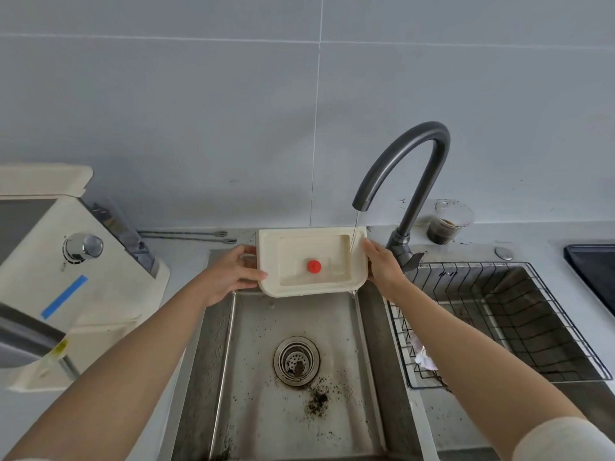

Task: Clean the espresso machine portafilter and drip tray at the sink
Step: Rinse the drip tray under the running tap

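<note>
Soft, even light fills the scene, bright without harshness. The grey wall point(166, 111) is lit flat, and the cream drip tray point(299, 251) keeps its detail. Shadows are faint with blurred edges, darkest on the side walls of the sink point(253, 327). The steel gives a dull sheen, and one small highlight sits on the chrome knob point(83, 246). Wide-angle distortion bows the bench point(539, 237) edges and stretches the forearms point(139, 354) toward the lower corners. A dark object point(26, 337) at the left edge is blurred.

Pale grey tiled wall point(199, 94), thin grout lines; light countertop point(532, 244) below; soft even light.
</note>
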`<state>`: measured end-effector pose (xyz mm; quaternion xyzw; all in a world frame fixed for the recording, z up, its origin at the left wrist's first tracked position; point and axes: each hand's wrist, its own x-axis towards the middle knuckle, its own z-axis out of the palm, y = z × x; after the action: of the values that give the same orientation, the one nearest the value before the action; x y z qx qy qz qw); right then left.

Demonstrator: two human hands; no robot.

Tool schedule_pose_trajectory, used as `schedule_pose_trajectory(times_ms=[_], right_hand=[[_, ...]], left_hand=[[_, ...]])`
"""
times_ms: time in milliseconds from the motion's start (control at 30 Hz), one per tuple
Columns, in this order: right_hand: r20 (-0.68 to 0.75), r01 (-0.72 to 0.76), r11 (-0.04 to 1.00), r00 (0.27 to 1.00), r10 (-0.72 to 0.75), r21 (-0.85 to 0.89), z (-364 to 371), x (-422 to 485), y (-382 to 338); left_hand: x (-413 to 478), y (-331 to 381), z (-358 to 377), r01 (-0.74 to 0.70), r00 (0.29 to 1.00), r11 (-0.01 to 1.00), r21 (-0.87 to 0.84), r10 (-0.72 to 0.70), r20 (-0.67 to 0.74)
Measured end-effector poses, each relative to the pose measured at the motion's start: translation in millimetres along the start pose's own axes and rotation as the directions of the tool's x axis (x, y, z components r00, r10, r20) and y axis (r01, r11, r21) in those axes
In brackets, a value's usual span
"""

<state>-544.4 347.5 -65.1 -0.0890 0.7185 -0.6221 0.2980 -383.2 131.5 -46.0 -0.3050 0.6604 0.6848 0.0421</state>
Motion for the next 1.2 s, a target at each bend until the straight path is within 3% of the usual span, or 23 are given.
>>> schedule_pose_trajectory(times_ms=[267, 800, 1200], right_hand=[[-0.09, 0.175, 0.983, 0.98, -0.179, -0.051, -9.9, -5.5, -14.4], [-0.189, 0.214, 0.958, 0.95, -0.25, -0.193, -46.9, -22.5, -33.4], [-0.225, 0.149, 0.964, 0.954, -0.199, -0.221, -60.3, -21.3, -31.0]], left_hand=[[11.4, -8.7, 14.9, -0.003, 0.999, 1.0, -0.025, 0.002, -0.034], [39.9, -3.7, 71.5, 0.05, 0.999, 0.997, 0.067, -0.05, 0.001], [44.8, 5.3, 85.0, 0.034, 0.999, 0.991, 0.132, -0.034, -0.001]])
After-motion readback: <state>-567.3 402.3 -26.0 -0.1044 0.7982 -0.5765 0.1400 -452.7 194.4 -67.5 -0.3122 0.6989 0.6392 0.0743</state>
